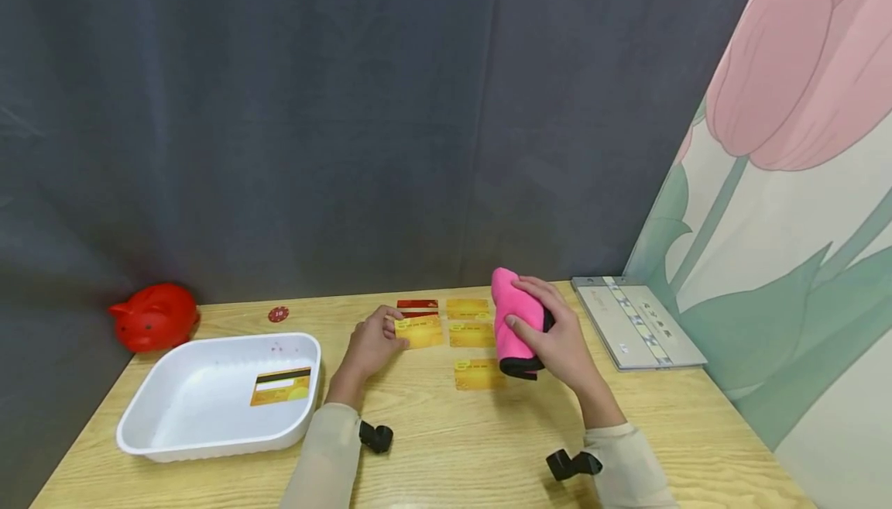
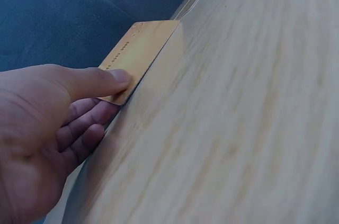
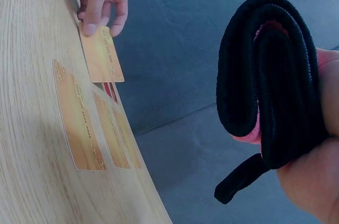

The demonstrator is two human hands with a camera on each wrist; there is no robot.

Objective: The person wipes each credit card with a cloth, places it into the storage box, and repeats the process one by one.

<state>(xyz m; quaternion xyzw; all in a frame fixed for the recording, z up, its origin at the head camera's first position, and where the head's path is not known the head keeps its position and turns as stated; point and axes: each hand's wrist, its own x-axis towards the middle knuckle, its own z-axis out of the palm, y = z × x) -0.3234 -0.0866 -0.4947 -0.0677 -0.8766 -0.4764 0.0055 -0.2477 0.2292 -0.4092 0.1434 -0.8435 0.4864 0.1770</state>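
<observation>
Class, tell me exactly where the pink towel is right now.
In the head view, the folded pink towel is right of centre, held in the right hand, just right of the column of three yellow bank cards.

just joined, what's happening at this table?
A person's left hand pinches a yellow card with the thumb on top, while their right hand grips a folded pink cloth. Three more yellow cards and a red card lie on the table. A striped card sits in the white tray, left of the hands.
</observation>
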